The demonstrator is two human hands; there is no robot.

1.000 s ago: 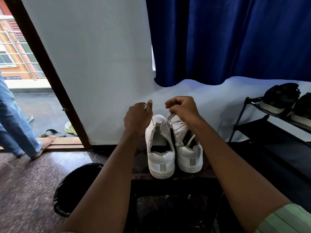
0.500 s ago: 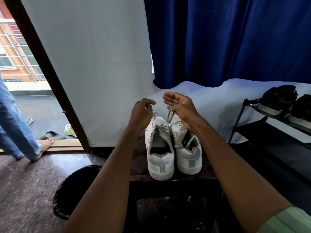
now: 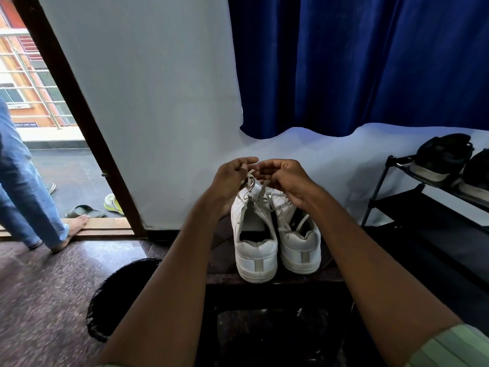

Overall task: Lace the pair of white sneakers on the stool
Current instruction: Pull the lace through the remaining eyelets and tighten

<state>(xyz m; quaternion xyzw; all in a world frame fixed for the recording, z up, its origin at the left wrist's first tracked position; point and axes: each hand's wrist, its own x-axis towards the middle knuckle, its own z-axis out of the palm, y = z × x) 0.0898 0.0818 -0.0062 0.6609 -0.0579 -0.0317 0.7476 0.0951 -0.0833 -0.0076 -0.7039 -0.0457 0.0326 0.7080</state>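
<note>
A: Head view: pair of white leather low-top sneakers (image 3: pixel 275 234) standing side by side on the dark wooden stool (image 3: pixel 291 280), heels toward the camera, presumably to keep the eyelets facing up and reachable.

B: Hands?

A: Both raised over the left shoe's tongue. Left hand (image 3: pixel 232 178) curled, fingertips pinching the pale flat lace (image 3: pixel 250 181) and lifting it taut. Right hand (image 3: pixel 284 180) cupped just beside, fingers bent; grip on the lace impossible to tell.

B: Probably mid-threading or tying.

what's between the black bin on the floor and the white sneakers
In the head view, the person's left forearm crosses between the black bin and the white sneakers.
</note>
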